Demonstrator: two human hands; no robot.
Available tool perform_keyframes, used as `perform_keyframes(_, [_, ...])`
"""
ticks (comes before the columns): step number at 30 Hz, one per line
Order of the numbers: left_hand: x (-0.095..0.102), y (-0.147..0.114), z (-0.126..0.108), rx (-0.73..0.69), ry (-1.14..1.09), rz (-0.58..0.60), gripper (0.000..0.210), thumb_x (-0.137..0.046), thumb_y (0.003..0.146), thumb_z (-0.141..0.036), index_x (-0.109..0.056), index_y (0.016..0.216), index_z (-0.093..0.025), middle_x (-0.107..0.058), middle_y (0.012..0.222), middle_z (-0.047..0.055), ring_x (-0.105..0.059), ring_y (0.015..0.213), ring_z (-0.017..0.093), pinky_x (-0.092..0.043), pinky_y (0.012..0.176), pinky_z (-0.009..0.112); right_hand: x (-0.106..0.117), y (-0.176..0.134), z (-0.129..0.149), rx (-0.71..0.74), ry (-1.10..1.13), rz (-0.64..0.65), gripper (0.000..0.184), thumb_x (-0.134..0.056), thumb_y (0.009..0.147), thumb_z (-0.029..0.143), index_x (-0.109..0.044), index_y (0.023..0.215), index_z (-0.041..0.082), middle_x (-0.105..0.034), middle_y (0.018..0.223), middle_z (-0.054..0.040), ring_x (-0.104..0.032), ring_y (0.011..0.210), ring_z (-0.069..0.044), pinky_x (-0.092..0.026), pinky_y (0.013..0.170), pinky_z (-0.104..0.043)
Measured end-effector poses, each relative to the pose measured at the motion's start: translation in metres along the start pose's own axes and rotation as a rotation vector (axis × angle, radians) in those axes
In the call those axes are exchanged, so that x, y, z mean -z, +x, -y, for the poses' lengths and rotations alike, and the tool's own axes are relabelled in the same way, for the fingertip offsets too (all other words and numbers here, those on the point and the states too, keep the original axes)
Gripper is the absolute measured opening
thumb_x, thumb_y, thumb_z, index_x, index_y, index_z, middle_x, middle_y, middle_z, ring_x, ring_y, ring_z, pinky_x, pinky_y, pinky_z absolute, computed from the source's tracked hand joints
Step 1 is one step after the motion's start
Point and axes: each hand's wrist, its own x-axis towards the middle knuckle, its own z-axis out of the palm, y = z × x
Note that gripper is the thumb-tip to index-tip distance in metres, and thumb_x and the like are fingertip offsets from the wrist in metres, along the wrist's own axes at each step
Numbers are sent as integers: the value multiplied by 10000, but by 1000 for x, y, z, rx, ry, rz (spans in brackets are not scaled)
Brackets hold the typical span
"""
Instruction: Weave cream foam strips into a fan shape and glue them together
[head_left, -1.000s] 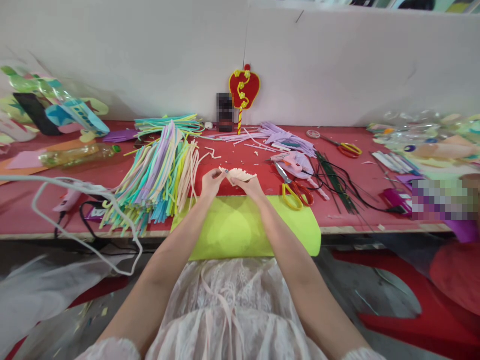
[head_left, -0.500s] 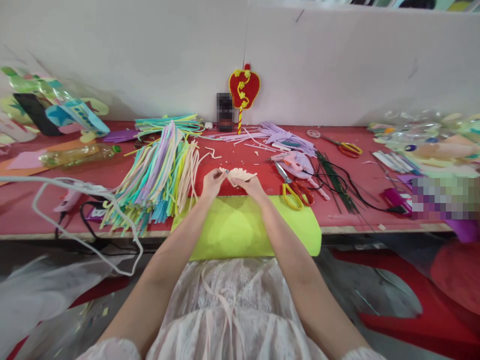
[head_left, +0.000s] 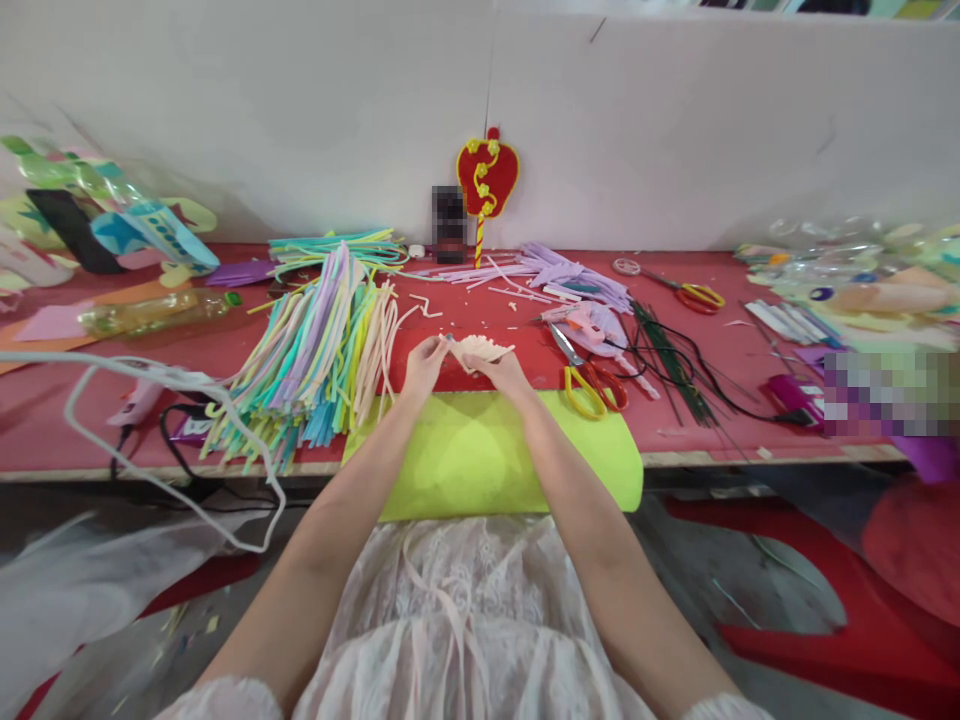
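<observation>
Red table (head_left: 720, 375): stems (head_left: 307, 350), scissors (head_left: 580, 367) flank hands (head_left: 424, 366) holding pale piece (head_left: 482, 349)

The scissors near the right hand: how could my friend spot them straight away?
On the red table, find the lime sheet at the front edge. Right of the right hand lie the scissors; unlike the other scissors farther back, their handles reach over the sheet.

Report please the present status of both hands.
Left hand: pinching left end of pale peach, ridged, fan-shaped piece. Right hand: gripping its near side. Metal scissors with yellow and red handles: lying to the right, untouched.
</observation>
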Motion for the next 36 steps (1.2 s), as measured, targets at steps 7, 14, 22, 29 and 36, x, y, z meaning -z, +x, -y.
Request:
perform_keyframes(7, [0, 0, 1, 22, -37, 7, 289, -593, 775, -440, -685, 804, -167, -696, 818, 33, -621, 790, 156, -463, 761, 257, 1, 1, -4, 18, 15, -10, 378, -755, 625, 444, -724, 867, 155, -731, 817, -54, -649, 687, -168, -524, 637, -278])
perform_keyframes(14, [-1, -1, 0, 29, -26, 56, 273, -638, 732, -425, -684, 776, -159, -693, 781, 34, -613, 737, 159, -466, 732, 269, 0, 1, 0, 13, 8, -1, 382, -752, 622, 461, -727, 860, 163, -729, 799, -48, -650, 671, -169, -523, 635, -280])
perform_keyframes(22, [1, -3, -7, -1, 25, 61, 188, -643, 716, -348, -664, 741, -163, -668, 730, 18, -584, 695, 148, -437, 715, 267, -1, -1, 2, 27, -13, 27, 367, -741, 637, 467, -732, 841, 163, -725, 787, -52, -644, 664, -172, -530, 647, -289])
perform_keyframes(29, [1, -4, -7, -13, 74, 40, 179, -637, 732, -342, -665, 728, -165, -670, 733, 18, -581, 695, 149, -433, 715, 266, -1, -1, 2, 35, -8, 35, 349, -741, 637, 461, -731, 839, 176, -724, 789, -37, -649, 674, -164, -532, 664, -293])
perform_keyframes(36, [0, -5, -9, -11, 87, -4, 181, -639, 741, -346, -672, 724, -168, -671, 732, 20, -584, 699, 153, -434, 719, 266, -2, -1, 1, 15, -9, 15, 405, -740, 639, 474, -725, 910, 174, -736, 871, -56, -671, 738, -183, -544, 668, -290])
